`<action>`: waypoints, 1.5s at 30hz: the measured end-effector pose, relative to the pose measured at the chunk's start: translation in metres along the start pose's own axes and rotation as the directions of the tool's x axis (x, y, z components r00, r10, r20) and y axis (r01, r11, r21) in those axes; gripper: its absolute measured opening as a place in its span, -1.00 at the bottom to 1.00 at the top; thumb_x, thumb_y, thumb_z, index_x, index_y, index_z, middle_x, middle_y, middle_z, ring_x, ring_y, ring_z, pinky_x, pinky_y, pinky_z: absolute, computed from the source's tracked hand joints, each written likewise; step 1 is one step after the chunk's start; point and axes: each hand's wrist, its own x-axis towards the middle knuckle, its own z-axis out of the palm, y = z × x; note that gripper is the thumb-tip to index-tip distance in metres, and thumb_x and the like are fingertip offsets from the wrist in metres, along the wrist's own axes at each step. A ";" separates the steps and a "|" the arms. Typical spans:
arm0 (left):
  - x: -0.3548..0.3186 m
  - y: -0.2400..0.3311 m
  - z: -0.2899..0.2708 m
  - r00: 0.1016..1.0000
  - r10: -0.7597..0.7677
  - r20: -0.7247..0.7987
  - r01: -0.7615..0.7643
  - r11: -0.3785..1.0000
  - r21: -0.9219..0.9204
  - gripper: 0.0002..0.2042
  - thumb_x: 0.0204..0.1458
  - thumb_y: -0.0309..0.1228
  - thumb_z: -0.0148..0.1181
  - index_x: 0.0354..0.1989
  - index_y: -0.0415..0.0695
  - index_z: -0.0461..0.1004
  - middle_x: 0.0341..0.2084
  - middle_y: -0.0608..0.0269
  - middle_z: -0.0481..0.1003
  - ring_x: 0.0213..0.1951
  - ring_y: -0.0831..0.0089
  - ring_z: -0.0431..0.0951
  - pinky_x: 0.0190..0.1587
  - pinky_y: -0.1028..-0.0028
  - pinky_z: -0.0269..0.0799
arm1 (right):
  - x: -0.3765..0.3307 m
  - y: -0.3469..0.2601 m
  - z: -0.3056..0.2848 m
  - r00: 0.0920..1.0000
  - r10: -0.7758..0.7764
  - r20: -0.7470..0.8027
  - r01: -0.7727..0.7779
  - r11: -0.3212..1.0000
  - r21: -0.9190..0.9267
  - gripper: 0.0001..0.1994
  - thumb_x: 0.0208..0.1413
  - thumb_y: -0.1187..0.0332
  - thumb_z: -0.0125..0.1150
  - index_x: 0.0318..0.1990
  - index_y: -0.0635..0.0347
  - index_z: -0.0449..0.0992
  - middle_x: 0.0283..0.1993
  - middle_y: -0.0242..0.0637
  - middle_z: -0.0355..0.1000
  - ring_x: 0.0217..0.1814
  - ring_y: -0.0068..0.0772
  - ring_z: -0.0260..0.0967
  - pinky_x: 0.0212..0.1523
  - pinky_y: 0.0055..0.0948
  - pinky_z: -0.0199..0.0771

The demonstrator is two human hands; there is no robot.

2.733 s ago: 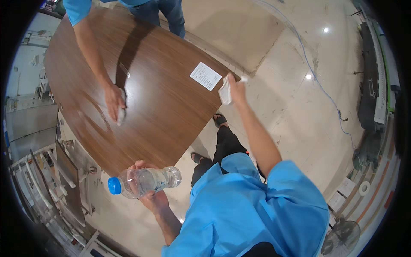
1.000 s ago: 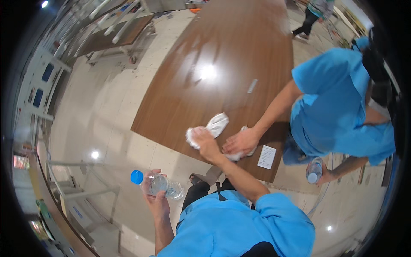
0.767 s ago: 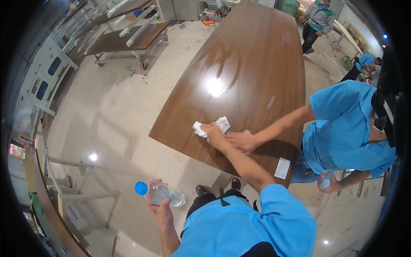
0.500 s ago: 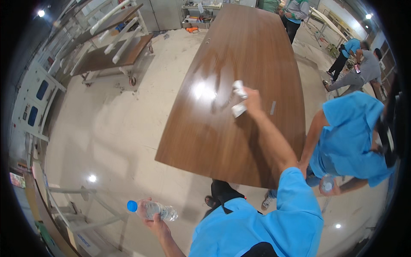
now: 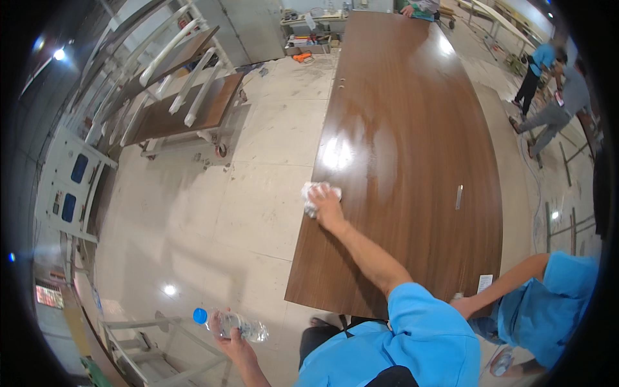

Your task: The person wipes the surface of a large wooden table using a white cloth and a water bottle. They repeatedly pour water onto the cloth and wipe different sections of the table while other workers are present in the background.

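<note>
A large brown wood-grain panel (image 5: 412,129) lies flat before me, with shiny wet-looking streaks on its surface. My right hand (image 5: 327,205) presses a crumpled white cloth (image 5: 312,191) onto the panel's left edge, fingers spread over it. Off to the left, away from the panel, my left hand (image 5: 233,342) is wrapped around a clear plastic bottle (image 5: 250,327) with a blue cap (image 5: 200,315), tilted on its side. A small pale strip (image 5: 459,197) is on the panel's right part.
A co-worker in a blue shirt (image 5: 548,316) leans at the near right corner, holding another clear bottle (image 5: 501,362). At left stand a wheeled rack (image 5: 187,113) with panels and a white machine cabinet (image 5: 68,184). Another person's hand (image 5: 408,11) rests at the panel's far end.
My right hand has swept the cloth left and nearer to me, from mid-panel to its left edge. My view has shifted right. The co-worker at right has moved lower.
</note>
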 end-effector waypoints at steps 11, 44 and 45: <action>0.154 -0.030 -0.103 0.986 -0.104 0.126 0.129 0.969 -0.208 -0.20 -0.06 -0.29 0.56 0.38 -0.16 0.28 0.19 0.05 0.44 0.18 0.21 0.48 0.27 0.19 0.39 | -0.030 0.016 -0.039 0.807 0.470 -0.359 -0.560 0.801 -0.211 -0.49 0.17 0.36 0.08 0.32 0.13 0.46 0.41 -0.07 0.34 0.50 0.06 0.14 0.50 0.03 0.03; 0.605 -0.023 0.217 0.847 0.009 0.532 0.082 0.986 -0.146 -0.21 -0.08 -0.04 0.59 0.26 -0.19 0.37 0.06 0.19 0.48 0.12 0.34 0.49 0.22 0.32 0.39 | 0.229 0.168 0.003 0.584 0.735 -0.345 -0.803 0.460 -0.380 -0.26 0.04 0.43 0.29 0.45 0.00 0.27 0.54 -0.01 0.10 0.55 0.36 -0.06 0.46 0.34 -0.02; 0.615 -0.025 0.232 0.851 0.023 0.525 0.080 0.982 -0.173 -0.22 -0.07 -0.04 0.59 0.25 -0.19 0.37 0.06 0.19 0.48 0.12 0.34 0.49 0.21 0.33 0.39 | 0.248 0.185 0.005 0.559 0.762 -0.326 -0.813 0.426 -0.397 -0.26 0.04 0.42 0.30 0.45 0.00 0.27 0.54 -0.01 0.10 0.54 0.35 -0.05 0.45 0.34 -0.01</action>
